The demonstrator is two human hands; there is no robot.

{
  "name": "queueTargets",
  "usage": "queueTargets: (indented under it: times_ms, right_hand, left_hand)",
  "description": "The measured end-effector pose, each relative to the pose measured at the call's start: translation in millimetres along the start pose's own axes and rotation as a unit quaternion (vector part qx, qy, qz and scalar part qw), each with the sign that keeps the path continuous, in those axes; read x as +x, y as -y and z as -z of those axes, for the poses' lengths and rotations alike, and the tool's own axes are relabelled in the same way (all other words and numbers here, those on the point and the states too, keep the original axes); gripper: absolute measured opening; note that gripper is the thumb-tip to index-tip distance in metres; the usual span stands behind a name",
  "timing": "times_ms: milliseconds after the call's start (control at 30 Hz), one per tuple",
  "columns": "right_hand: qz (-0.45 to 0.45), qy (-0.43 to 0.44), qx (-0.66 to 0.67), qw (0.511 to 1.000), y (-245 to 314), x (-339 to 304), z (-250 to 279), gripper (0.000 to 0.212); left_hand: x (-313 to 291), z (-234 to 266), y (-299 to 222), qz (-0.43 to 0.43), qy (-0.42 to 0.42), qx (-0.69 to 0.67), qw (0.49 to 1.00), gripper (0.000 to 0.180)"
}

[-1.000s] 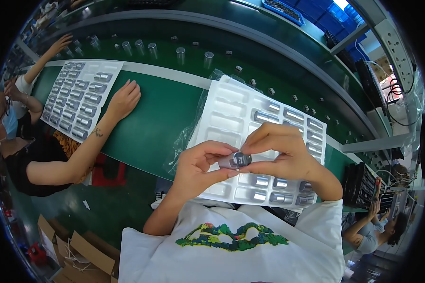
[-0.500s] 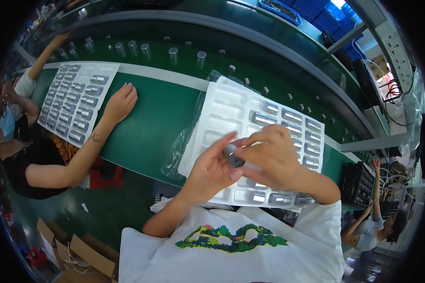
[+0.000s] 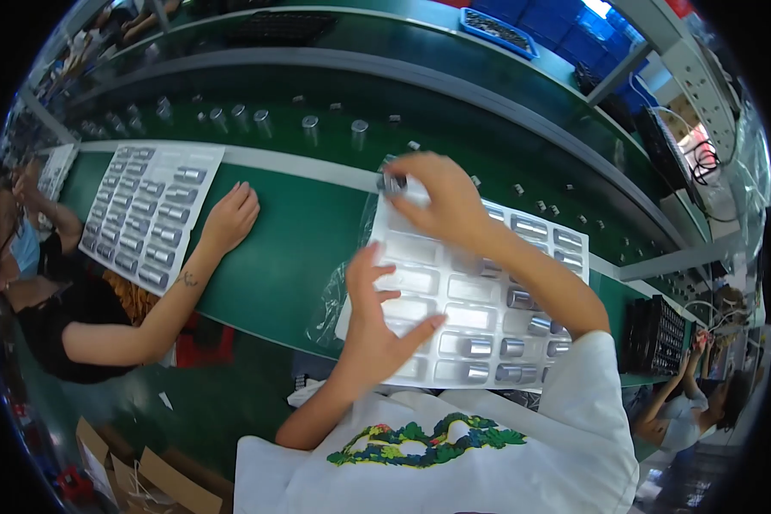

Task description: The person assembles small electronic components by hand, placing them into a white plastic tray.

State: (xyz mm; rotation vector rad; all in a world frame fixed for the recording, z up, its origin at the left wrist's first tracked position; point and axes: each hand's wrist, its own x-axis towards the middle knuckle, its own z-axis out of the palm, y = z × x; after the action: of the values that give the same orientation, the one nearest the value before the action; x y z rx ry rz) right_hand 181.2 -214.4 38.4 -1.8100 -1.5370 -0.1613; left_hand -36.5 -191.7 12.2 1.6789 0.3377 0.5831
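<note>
My right hand (image 3: 441,201) is closed on a metal cylinder (image 3: 392,182) at the far left corner of a white plastic tray (image 3: 409,248). The fingers partly cover this cylinder. Below it, my left hand (image 3: 377,334) hovers over the tray's left side, fingers spread and holding nothing. Silver cylinders (image 3: 475,347) lie on their sides in the tray's right and near pockets, while several pockets at the left are bare. My right forearm hides part of the tray's middle. Clear plastic film (image 3: 325,313) sticks out from the tray's left edge.
Beyond the tray runs a green belt (image 3: 274,146) with upright cylinders (image 3: 310,125) and small parts (image 3: 518,189). At left, a co-worker's hand (image 3: 231,216) rests on the green table (image 3: 291,231) beside another filled tray (image 3: 199,158). A black crate (image 3: 655,334) stands at right.
My hands were together over the tray around a cylinder. Now they are apart: the right has carried a cylinder away toward the belt, and the left has opened.
</note>
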Motion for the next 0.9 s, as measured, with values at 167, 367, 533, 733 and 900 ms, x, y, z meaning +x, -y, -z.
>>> queueTargets:
  times_ms: [167,367,533,733,900]
  right_hand:
    - [-0.159,0.068,-0.084,0.981,-85.2,68.8,-62.3,0.03]
    - [-0.191,0.161,-0.152,0.956,-117.3,75.6,-85.0,0.03]
    - [-0.238,0.154,-0.184,0.941,-145.1,67.3,-92.9,0.041]
    - [-0.27,0.004,0.092,0.958,-142.9,60.1,-52.0,0.047]
    - [-0.389,-0.135,0.596,0.69,-95.6,49.3,5.7,0.029]
  left_hand:
    - [-14.8,-23.7,0.0,-0.259,0.259,0.15,0.918,0.049]
    - [-27.8,-35.6,12.8,-0.299,0.367,0.278,0.836,0.025]
    - [-31.3,-40.3,11.0,-0.275,0.345,0.275,0.854,0.027]
    - [-22.8,-29.3,6.8,-0.239,0.306,0.15,0.91,0.035]
    - [-22.5,-4.9,3.4,0.138,0.216,-0.216,0.942,0.032]
